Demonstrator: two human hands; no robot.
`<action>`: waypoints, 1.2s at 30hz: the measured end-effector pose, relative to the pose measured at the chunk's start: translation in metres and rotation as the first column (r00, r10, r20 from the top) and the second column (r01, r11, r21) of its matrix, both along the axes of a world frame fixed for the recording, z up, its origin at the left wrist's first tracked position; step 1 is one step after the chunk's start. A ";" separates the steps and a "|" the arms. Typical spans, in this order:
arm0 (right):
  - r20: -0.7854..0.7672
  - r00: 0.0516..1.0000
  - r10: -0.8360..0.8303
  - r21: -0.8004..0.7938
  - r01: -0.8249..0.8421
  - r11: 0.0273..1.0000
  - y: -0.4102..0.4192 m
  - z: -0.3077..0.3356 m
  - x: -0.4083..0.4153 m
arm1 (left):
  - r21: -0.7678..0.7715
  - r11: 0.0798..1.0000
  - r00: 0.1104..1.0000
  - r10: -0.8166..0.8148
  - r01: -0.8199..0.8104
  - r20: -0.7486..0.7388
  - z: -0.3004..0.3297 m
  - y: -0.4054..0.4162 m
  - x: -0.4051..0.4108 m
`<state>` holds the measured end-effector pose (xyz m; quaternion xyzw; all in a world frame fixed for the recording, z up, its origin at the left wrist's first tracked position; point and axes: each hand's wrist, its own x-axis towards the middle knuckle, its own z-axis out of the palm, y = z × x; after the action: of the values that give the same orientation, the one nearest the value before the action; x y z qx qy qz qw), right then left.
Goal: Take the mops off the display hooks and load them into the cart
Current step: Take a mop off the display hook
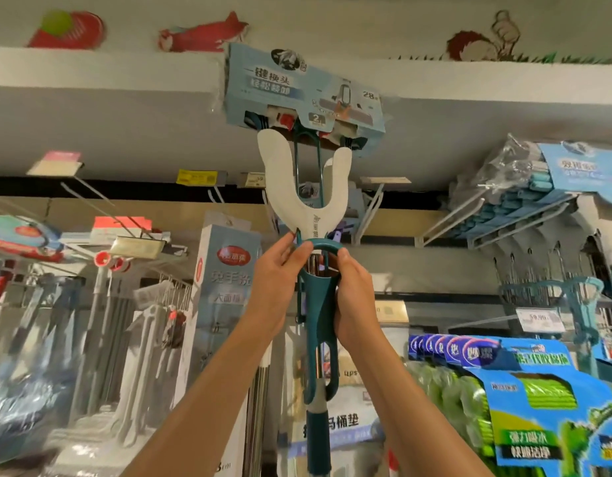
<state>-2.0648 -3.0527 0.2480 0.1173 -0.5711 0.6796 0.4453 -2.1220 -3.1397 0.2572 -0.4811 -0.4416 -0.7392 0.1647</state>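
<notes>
Your hands, left (280, 270) and right (352, 294), both grip the raised mop (320, 304); its boxed head (297, 94) may snag the overhead ledge (101, 98).

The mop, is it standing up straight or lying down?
Upright. The mop points up, its boxed head on top, both hands holding it.
</notes>
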 end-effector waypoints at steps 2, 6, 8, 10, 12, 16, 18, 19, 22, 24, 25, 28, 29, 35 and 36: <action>0.003 1.000 -0.006 -0.007 0.006 1.000 0.001 0.004 -0.005 | -0.004 1.000 1.000 0.014 -0.014 -0.019 0.003 0.001 -0.005; 0.007 1.000 0.000 -0.040 0.000 0.999 0.004 0.009 -0.012 | 0.004 1.000 0.999 0.016 -0.016 -0.030 0.007 0.006 -0.014; 0.009 1.000 0.010 -0.059 -0.009 0.998 0.007 0.010 -0.015 | 0.018 1.000 0.999 0.022 -0.022 -0.025 0.008 0.010 -0.018; 0.010 0.999 0.031 -0.069 -0.030 0.997 0.011 0.008 -0.017 | 0.035 0.999 0.999 0.036 -0.035 -0.036 0.005 0.014 -0.020; 0.023 0.999 0.033 -0.064 -0.031 0.997 0.016 0.001 -0.019 | 0.049 0.998 0.998 0.041 -0.038 -0.049 -0.001 0.018 -0.022; 0.041 0.999 0.029 -0.050 -0.027 0.998 0.024 -0.016 -0.026 | 0.072 0.997 0.999 0.016 -0.014 -0.036 -0.017 0.024 -0.024; 0.041 0.999 0.009 -0.033 -0.007 0.999 0.030 -0.022 -0.029 | 0.068 0.998 0.999 0.012 -0.010 -0.035 -0.025 0.027 -0.023; 0.042 0.999 0.003 -0.020 -0.002 1.000 0.033 -0.025 -0.032 | 0.066 0.998 0.999 0.006 -0.004 -0.034 -0.028 0.028 -0.023; 0.038 0.999 0.009 0.016 -0.009 1.000 0.043 -0.032 -0.036 | 0.060 0.998 0.999 0.015 -0.013 -0.038 -0.035 0.032 -0.021; 0.031 0.999 0.019 0.035 -0.020 0.999 0.047 -0.036 -0.038 | 0.072 0.997 1.000 0.021 -0.019 -0.023 -0.039 0.035 -0.022; 0.025 0.999 0.028 0.039 -0.029 0.999 0.050 -0.038 -0.039 | 0.081 0.996 1.000 0.027 -0.026 -0.016 -0.041 0.036 -0.023; 0.022 0.998 0.055 0.027 -0.055 0.998 0.054 -0.044 -0.040 | 0.099 0.994 0.999 0.048 -0.048 0.005 -0.049 0.039 -0.023; 0.023 0.997 0.067 0.019 -0.068 0.998 0.054 -0.047 -0.039 | 0.105 0.993 0.998 0.054 -0.056 0.014 -0.053 0.040 -0.024; 0.039 0.993 0.110 -0.034 -0.109 0.994 0.053 -0.058 -0.038 | 0.116 0.987 0.993 0.110 -0.114 0.041 -0.064 0.041 -0.024; 0.040 0.993 0.114 -0.032 -0.113 0.993 0.054 -0.058 -0.038 | 0.113 0.987 0.993 0.114 -0.118 0.044 -0.064 0.041 -0.024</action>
<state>-2.1033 -2.9988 0.1900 0.1287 -0.5625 0.7145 0.3955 -2.1461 -3.0986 0.1935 -0.4303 -0.4286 -0.7614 0.2267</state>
